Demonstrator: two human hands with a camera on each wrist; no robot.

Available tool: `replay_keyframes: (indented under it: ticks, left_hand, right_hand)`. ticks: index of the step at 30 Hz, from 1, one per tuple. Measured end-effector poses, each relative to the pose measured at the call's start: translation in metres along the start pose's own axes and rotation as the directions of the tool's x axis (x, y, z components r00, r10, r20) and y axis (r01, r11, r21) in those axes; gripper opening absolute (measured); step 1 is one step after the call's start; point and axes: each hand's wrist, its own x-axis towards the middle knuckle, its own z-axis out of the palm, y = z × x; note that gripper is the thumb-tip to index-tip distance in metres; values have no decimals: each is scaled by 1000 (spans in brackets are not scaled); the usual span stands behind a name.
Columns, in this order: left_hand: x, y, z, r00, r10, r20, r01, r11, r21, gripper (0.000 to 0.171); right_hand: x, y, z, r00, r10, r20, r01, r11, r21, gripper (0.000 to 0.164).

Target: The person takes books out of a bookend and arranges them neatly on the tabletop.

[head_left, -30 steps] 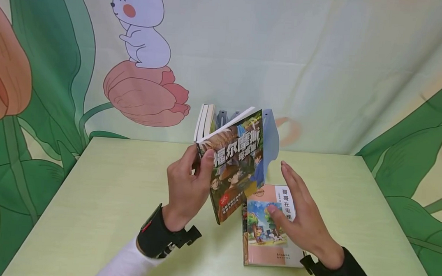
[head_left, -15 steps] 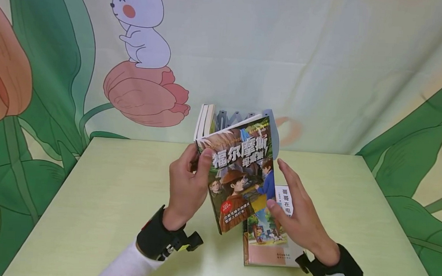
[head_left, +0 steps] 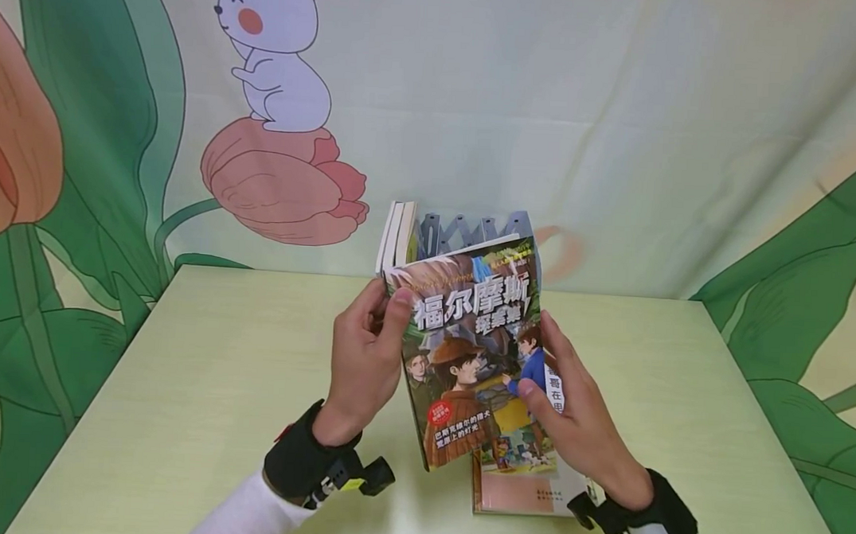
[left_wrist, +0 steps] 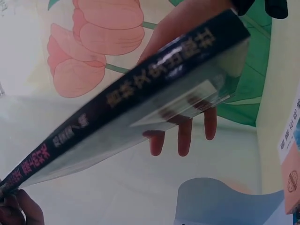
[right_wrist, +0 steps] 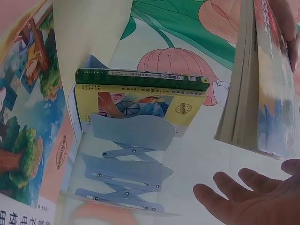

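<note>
My left hand [head_left: 368, 356] grips a paperback book [head_left: 460, 356] by its spine edge, thumb on the illustrated front cover. The book is raised and tilted above the table; its dark spine [left_wrist: 145, 84] shows in the left wrist view. Beside the book's opposite edge is my right hand [head_left: 593, 422], its fingers [right_wrist: 229, 187] straight and spread. Whether it touches the book cannot be told. Below lies a pink-and-white book [head_left: 511, 494] on the table, partly covered from the head view by the raised one.
A blue-grey expanding bookend [right_wrist: 126, 131] stands at the table's back. Against its left end stand a green-spined book [right_wrist: 140, 78] and a yellow book [right_wrist: 89, 105]. Behind the pale table [head_left: 235, 402] hangs a printed cloth backdrop [head_left: 435, 100].
My left hand has turned the book so its cover faces the head camera more, and the book's free edge has swung right and down toward my right hand. That hand has shifted slightly left.
</note>
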Motion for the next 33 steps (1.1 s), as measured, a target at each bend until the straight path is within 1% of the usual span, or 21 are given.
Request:
replay_keyframes:
  ticks: [6, 10, 11, 15, 19, 24, 33]
  left_hand:
    - [-2, -1, 2, 999, -26, 22, 27, 1000, -11, 19]
    - [-5, 0, 3, 999, -36, 32, 37, 999, -14, 16]
    - [-5, 0, 3, 999, -37, 34, 38, 999, -14, 16]
    - [-7, -1, 4, 998, -47, 42, 48, 999, -20, 17]
    - [-8, -2, 5, 997, -66, 49, 67, 997, -33, 17]
    - [-9, -3, 6, 996, -71, 55, 73, 996, -40, 16]
    - [-8, -5, 7, 995, -81, 58, 84, 995, -58, 16]
  right_hand:
    - [-1, 2, 2, 999, 48, 13, -49, 994, 95, 68]
    - [-1, 2, 4, 996, 79, 35, -84, 986, 147, 63]
    - [-1, 2, 4, 995, 92, 41, -97, 983, 156, 62]
    - [-2, 3, 3, 993, 102, 56, -110, 982, 155, 60]
    - [-2, 3, 3, 993, 94, 65, -104, 980, 170, 58]
    - [-3, 3, 4, 994, 94, 61, -104, 977, 188, 50]
    - [-3, 4, 5, 998, 69, -13, -65, 980, 188, 46]
